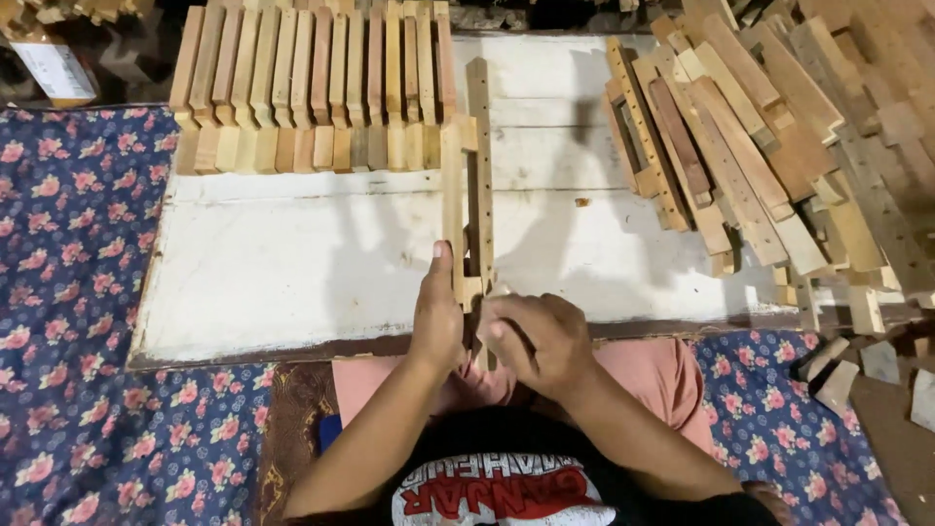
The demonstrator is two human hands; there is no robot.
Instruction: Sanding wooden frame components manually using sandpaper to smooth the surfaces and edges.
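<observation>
You're mid-assembly: L hand (437, 321) & R hand (534, 338) grips both clamped on wooden frame (467, 185), its near end at counter (292, 282) edge. Next prob needs firm, square seating.

**Warm overhead light, soft focus, dark corners**

Warm, fairly bright light falls on the white board (292, 263), apparently from above and behind the person, throwing long soft shadows up the board beyond the hands. No harsh glare. The top edge and right corner sink into darkness. Detail is slightly soft throughout, with mild wide-angle bending at the edges.
</observation>
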